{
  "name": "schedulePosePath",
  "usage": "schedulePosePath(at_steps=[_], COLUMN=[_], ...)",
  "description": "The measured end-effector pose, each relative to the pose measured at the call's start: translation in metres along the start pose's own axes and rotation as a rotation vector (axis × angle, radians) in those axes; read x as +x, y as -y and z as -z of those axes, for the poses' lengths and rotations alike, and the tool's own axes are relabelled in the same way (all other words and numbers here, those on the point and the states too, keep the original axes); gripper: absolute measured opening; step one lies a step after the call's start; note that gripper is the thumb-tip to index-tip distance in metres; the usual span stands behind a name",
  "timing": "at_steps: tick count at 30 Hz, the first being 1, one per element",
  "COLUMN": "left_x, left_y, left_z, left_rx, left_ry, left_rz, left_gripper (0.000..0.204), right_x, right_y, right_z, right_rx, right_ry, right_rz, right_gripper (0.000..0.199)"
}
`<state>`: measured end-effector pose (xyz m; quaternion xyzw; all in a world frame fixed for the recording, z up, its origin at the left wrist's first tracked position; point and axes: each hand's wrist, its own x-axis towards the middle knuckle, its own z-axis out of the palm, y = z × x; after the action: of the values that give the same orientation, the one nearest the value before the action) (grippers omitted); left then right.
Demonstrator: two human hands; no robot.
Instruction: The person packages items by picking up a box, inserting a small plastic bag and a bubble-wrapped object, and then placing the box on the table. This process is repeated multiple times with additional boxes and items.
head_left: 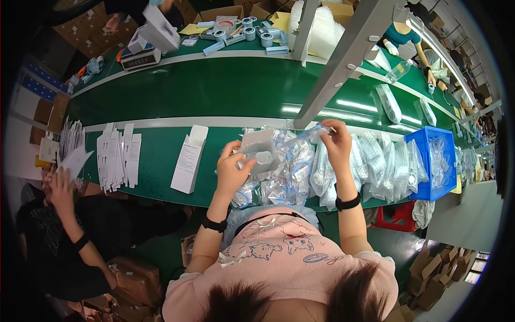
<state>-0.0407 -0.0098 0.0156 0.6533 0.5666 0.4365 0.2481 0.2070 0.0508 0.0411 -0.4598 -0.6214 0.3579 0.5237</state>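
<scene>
So, nearest the table (214, 134) edge, clear plastic packets (276, 190) lie in a loose heap right in front of the person in the pink top. Just above that heap, the left hand (233, 169) has its fingers wrapped round the left side of a small pale box (260, 145). The right hand (338, 144) is pinched closed on a clear plastic bag (308, 136), which stretches back toward the box; can't tell if the two actually touch. Bubble-wrap pouches (375, 161) line up to the right of the heap, with a blue bin (421, 166) just past them. Over on the left there's a white carton (189, 158) lying by itself, then a bunch of flat white cartons (118, 155). Further back, behind the long green strip, rolls (249, 33) sit among other bits.
</scene>
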Motion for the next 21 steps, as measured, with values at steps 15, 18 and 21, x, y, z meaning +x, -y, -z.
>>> schedulePosePath(at_steps=[15,18,21], left_x=[0.006,0.006,0.005], left_y=[0.012,0.017,0.03], left_z=[-0.003,-0.003,-0.007], left_rx=[-0.1,-0.133,-0.397], left_ry=[-0.12,-0.091,-0.032], left_rz=[0.176,0.147,0.141], left_gripper=[0.015,0.016,0.028], right_x=[-0.043,-0.042,-0.05], right_y=[0.0,-0.016,-0.058], right_z=[-0.071,-0.068,-0.076], right_rx=[-0.445,-0.438,0.207], right_ry=[0.535,0.332,0.519], right_rz=[0.56,0.541,-0.155], right_gripper=[0.042,0.06,0.088])
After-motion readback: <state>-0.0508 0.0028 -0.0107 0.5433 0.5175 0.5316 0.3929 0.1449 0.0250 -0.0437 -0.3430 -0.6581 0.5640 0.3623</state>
